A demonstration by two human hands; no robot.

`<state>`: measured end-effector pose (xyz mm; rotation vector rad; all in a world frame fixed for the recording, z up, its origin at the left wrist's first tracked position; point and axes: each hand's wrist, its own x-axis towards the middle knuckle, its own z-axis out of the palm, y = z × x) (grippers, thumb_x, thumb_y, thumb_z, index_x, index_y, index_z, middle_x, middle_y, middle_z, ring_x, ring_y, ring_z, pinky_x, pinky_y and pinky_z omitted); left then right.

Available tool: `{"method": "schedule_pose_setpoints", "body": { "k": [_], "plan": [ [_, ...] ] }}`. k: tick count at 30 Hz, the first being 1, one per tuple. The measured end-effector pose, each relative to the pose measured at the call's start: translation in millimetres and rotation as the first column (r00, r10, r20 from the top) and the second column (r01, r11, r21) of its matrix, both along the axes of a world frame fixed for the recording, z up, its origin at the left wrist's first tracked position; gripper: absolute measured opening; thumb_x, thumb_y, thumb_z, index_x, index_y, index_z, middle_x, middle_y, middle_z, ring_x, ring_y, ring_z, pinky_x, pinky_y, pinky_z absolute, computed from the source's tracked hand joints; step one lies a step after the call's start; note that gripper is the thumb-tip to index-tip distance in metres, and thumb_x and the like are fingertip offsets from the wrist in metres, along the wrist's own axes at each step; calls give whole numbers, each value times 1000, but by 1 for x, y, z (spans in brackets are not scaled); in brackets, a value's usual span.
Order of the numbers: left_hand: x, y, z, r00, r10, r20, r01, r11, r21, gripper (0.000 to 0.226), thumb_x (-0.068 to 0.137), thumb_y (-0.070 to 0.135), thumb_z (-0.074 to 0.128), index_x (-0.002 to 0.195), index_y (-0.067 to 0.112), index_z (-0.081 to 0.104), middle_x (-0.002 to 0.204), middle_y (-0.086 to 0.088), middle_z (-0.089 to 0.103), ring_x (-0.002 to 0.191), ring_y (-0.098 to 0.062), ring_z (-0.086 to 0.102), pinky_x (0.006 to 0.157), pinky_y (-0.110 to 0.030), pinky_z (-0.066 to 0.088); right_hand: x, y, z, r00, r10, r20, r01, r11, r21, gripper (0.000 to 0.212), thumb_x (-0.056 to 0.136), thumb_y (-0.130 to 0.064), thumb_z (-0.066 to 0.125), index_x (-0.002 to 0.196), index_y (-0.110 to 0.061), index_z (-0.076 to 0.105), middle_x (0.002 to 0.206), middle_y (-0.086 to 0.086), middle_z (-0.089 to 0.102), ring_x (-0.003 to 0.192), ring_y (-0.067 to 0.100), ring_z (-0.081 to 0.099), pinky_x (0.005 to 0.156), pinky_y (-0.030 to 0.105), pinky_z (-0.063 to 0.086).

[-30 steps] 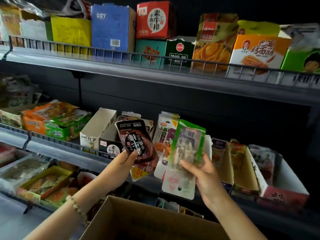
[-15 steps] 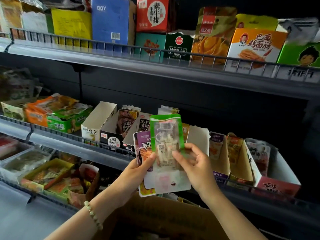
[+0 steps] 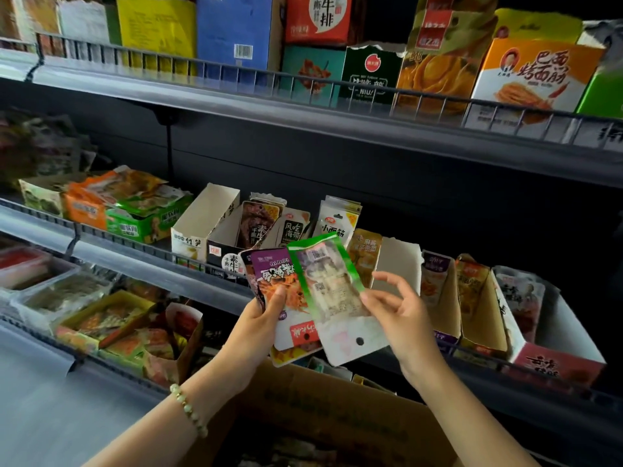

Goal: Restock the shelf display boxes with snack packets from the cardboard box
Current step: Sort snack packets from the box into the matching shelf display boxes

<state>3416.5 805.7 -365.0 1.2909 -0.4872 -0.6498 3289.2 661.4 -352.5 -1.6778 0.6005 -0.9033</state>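
From the head camera, the left hand (image 3: 259, 328) grips a fan of snack packets, with its thumb on the purple packet (image 3: 274, 274). It holds them up by the middle shelf (image 3: 141, 264), above the cardboard box (image 3: 337, 416). The green packet (image 3: 328, 284) lies on top. The right hand (image 3: 401, 318) has loose, spread fingers at the packet's edge, and it is hard to tell if they pinch it. This looks like picking the next packet. Next, the right hand should hold it firmly and slide it upright into its display box (image 3: 401, 261).
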Motion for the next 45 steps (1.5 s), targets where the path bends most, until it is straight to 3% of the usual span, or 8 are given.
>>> {"method": "schedule_pose_setpoints", "body": {
  "k": [7,11,16,22,25,28,39,45],
  "plan": [
    [-8,-3,-1,1000,-7,-1,7,1000,-8,34,100,38,40,103,13,63,90,-6,76,83,-22,72,76,-35,58,13,23,-6,995,101,-19,-95,976,196,56,61,-30,80,112,-18,61,100,-1,72,81,13,72,59,24,53],
    [5,5,-3,995,78,58,-78,997,1,24,99,39,39,94,24,58,88,0,72,80,-15,70,70,-28,55,1,8,4,995,-74,-67,55,968,-245,21,84,-24,70,101,-31,60,96,-15,67,88,0,65,64,10,50],
    [-6,-5,-1,989,-62,135,73,994,-82,45,91,56,35,115,28,60,101,8,71,88,0,69,69,-12,52,16,46,-5,939,164,-302,-282,871,-401,43,83,-53,56,121,-35,62,122,-21,60,110,-7,54,86,13,49],
    [6,-1,0,981,55,-187,-104,960,-260,16,96,24,52,105,17,63,96,-2,76,85,-16,73,70,-29,60,20,44,-9,978,114,-173,-156,956,-250,45,85,-33,68,127,-32,51,123,-25,49,107,-15,46,80,4,46],
    [11,1,2,979,95,-181,-147,943,-298,14,96,24,53,102,19,63,93,2,76,86,-16,73,74,-31,60,28,45,-10,973,215,-90,-187,950,249,57,73,-30,76,122,-18,49,117,-9,63,98,0,62,73,15,53],
    [19,7,4,980,141,-138,-178,936,-304,15,92,28,57,104,21,64,100,1,75,93,-17,72,85,-36,55,39,46,-14,931,366,7,-315,792,522,28,80,-21,68,106,-13,62,101,6,74,96,19,69,82,29,57],
    [86,35,0,925,107,-365,-250,893,-373,27,95,24,53,119,11,58,106,-8,73,89,-22,72,77,-34,60,89,38,-7,972,191,133,-233,787,571,24,90,-11,59,114,-15,62,98,6,74,93,21,68,69,29,58],
    [120,43,-1,941,168,-295,-261,914,-311,20,96,22,54,110,10,62,98,-9,74,81,-19,73,72,-32,59,130,47,-4,961,273,53,-261,820,510,49,65,-14,76,112,-16,62,97,3,75,81,10,71,61,20,56]
  ]
}}
